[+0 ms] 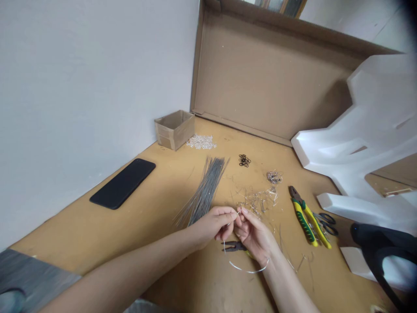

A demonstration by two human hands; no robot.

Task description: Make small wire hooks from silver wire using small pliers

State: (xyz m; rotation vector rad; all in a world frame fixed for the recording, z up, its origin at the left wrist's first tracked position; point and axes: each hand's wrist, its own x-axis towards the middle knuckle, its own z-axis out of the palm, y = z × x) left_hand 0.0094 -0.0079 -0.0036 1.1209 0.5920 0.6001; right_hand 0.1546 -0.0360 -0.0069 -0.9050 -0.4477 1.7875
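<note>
Head view: a thin silvery wire (249, 272) is pinched between the fingertips of both hands near the centre, above the wooden surface (153, 204). The left hand (224, 221) is closed, its thumb and forefinger pressed together on the wire, while the right hand (252, 232) is held just beside it, with the wire gripped between thumb and fingertip. A curved length of wire is seen below the hands, bowed toward the right wrist; its path behind the fingers is hidden.

Small pliers (233, 246) are partly covered by the right hand. Beyond the left hand, a bundle of straight grey wires (207, 189) is laid on the surface, and farther left a black phone (124, 183) is placed. A small open cardboard box (175, 132) is set near the wall (97, 78), with a pile of small clear pieces (201, 141) spread beside it. Black rings (244, 160) are heaped farther right. Bent wire scraps (260, 201) are scattered beyond the right hand. Yellow-and-green pliers (306, 219) are laid to the right, beside dark-handled scissors (327, 222), with white foam (384, 126) behind.
</note>
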